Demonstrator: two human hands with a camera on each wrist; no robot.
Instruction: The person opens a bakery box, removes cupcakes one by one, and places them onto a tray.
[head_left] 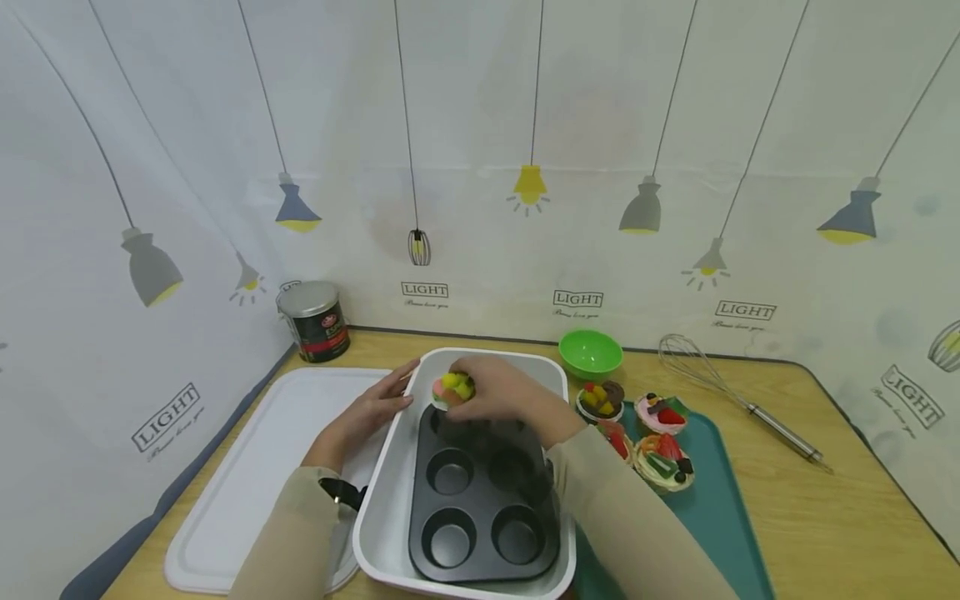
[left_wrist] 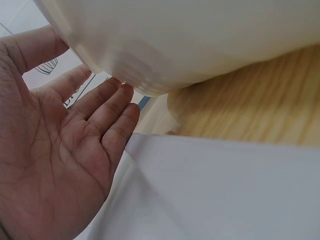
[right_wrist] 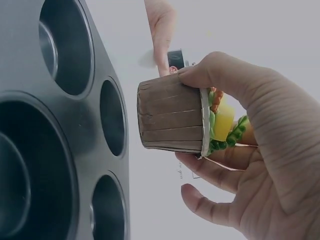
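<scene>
My right hand (head_left: 501,387) pinches a cupcake (head_left: 453,387) by its side, above the far end of a dark muffin tin (head_left: 482,504). The right wrist view shows the cupcake's brown pleated wrapper (right_wrist: 170,117), with yellow and green topping pieces toward my palm. Several round cups of the tin show nothing in them; the far ones are partly covered by my hand. The tin lies inside a white bin (head_left: 381,500). On the bin's left side rests my left hand (head_left: 367,410), its fingers extended, fingertips at the outer wall in the left wrist view.
Several fruit-topped cupcakes (head_left: 663,461) sit on a teal tray (head_left: 727,508) to the right. Behind them stand a green bowl (head_left: 591,354) and a whisk (head_left: 772,423). A white lid (head_left: 247,475) lies left of the bin, and a dark can (head_left: 315,323) stands at the back left.
</scene>
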